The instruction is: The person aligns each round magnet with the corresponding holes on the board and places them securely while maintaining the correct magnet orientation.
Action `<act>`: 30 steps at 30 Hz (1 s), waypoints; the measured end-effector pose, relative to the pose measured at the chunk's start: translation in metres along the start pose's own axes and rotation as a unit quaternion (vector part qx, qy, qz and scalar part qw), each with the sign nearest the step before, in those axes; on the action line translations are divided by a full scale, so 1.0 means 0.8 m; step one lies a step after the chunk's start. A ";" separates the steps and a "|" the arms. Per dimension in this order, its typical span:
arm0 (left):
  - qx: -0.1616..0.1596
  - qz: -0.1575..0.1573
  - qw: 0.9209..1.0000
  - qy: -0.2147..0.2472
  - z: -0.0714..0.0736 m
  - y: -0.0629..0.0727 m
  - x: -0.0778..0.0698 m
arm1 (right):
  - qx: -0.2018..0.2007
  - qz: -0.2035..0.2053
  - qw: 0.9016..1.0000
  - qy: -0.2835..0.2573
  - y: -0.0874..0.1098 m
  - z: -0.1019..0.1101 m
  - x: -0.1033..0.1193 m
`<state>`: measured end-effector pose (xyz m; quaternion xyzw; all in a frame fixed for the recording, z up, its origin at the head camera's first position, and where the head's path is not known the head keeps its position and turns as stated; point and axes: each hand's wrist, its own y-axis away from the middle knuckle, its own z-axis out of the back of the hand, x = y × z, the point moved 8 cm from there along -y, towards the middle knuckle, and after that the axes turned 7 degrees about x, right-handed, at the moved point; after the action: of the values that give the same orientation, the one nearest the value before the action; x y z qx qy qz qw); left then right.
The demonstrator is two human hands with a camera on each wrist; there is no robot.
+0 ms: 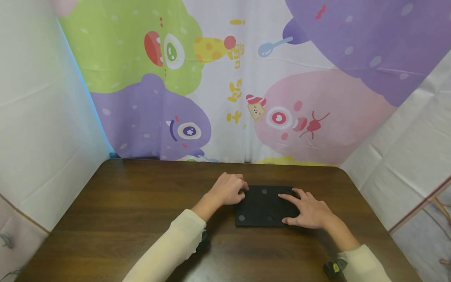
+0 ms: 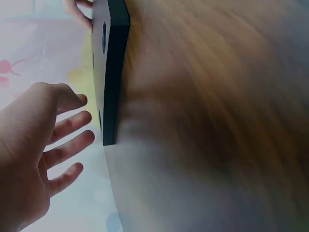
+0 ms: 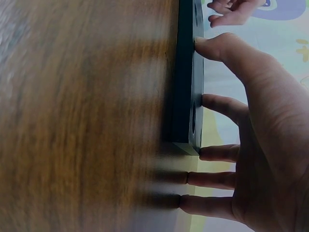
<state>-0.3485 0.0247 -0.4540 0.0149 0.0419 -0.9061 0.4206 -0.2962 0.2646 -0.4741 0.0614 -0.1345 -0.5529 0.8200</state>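
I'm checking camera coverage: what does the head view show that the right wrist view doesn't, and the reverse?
Only head: both sleeves and the pink creature on the cloth.
Only right wrist: all five fingertips of the right hand.
Both: the black panel, table, part of the cloth, and both hands, the left hand included.

Black slab, dark round mark on its face, is lying on wooden table; printed cloth is showing beyond table edge. Left hand is hovering just beside slab, fingers apart; right hand is touching it.
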 end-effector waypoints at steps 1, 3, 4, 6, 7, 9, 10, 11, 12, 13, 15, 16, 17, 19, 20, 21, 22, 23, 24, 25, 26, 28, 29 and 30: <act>0.000 0.000 1.000 -0.001 0.000 0.001 0.001 | 0.001 0.000 1.000 -0.001 0.000 -0.001 0.000; 0.003 -0.001 1.000 -0.002 -0.001 0.005 0.003 | 0.001 0.000 1.000 -0.003 0.000 -0.001 0.000; 0.004 -0.001 1.000 -0.001 -0.001 0.007 0.003 | 0.001 0.001 1.000 -0.003 0.000 -0.001 0.000; 0.006 -0.002 1.000 0.000 -0.001 0.010 0.004 | 0.000 0.003 1.000 -0.003 -0.001 -0.001 -0.001; 0.005 -0.003 1.000 0.001 0.000 0.011 0.005 | -0.001 0.002 1.000 -0.003 -0.001 -0.002 -0.002; 0.003 -0.007 1.000 0.002 0.001 0.014 0.005 | -0.001 0.002 1.000 -0.002 -0.001 -0.001 -0.002; 0.002 -0.008 1.000 0.002 0.002 0.015 0.005 | -0.002 0.003 1.000 -0.001 -0.001 -0.001 -0.002; 0.002 -0.010 1.000 0.002 0.003 0.016 0.005 | -0.002 0.002 1.000 -0.001 -0.001 -0.001 -0.002; 0.001 -0.011 1.000 0.002 0.004 0.017 0.005 | -0.001 0.001 1.000 -0.003 0.000 -0.001 -0.002; 0.001 -0.012 1.000 0.002 0.005 0.017 0.005 | -0.002 0.002 1.000 -0.002 -0.001 -0.002 -0.002; 0.001 -0.013 1.000 0.004 0.007 0.019 0.004 | -0.001 0.003 1.000 -0.004 0.000 -0.002 -0.001; 0.001 -0.014 1.000 0.005 0.008 0.020 0.004 | -0.001 0.005 1.000 -0.003 0.000 -0.002 -0.001; 0.001 -0.015 1.000 0.005 0.009 0.021 0.004 | -0.001 0.004 1.000 -0.004 0.000 -0.002 -0.001; -0.001 -0.018 1.000 0.003 0.012 0.023 0.002 | -0.001 0.004 1.000 -0.003 0.000 -0.001 -0.001; -0.002 -0.020 1.000 0.003 0.013 0.024 0.002 | -0.001 0.005 1.000 -0.003 0.000 -0.001 -0.001; -0.004 -0.021 1.000 0.002 0.014 0.024 0.002 | -0.002 0.005 1.000 -0.001 0.001 -0.001 0.000; -0.004 -0.023 1.000 0.001 0.015 0.025 0.002 | -0.002 0.005 1.000 -0.001 0.000 -0.001 -0.001; -0.004 -0.024 1.000 -0.001 0.015 0.026 0.002 | -0.002 0.005 1.000 -0.001 0.000 -0.001 -0.001; -0.004 -0.025 1.000 -0.002 0.016 0.026 0.002 | -0.002 0.005 1.000 -0.001 0.000 -0.001 -0.001; -0.004 -0.025 1.000 -0.002 0.016 0.027 0.002 | -0.002 0.005 1.000 -0.001 0.000 -0.002 -0.001; -0.003 -0.025 1.000 -0.002 0.015 0.028 0.003 | -0.001 0.005 1.000 -0.001 0.000 -0.002 -0.001; -0.003 -0.025 1.000 -0.002 0.015 0.029 0.005 | 0.000 0.004 1.000 -0.002 0.000 -0.002 -0.001; -0.002 -0.024 1.000 0.000 0.016 0.030 0.006 | 0.001 0.004 1.000 -0.002 -0.001 -0.002 -0.001; -0.003 -0.023 1.000 0.001 0.016 0.031 0.007 | 0.001 0.004 1.000 -0.002 -0.001 -0.002 -0.001</act>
<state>-0.3331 0.0033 -0.4432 0.0132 0.0451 -0.9156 0.3994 -0.2966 0.2654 -0.4757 0.0607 -0.1368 -0.5492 0.8222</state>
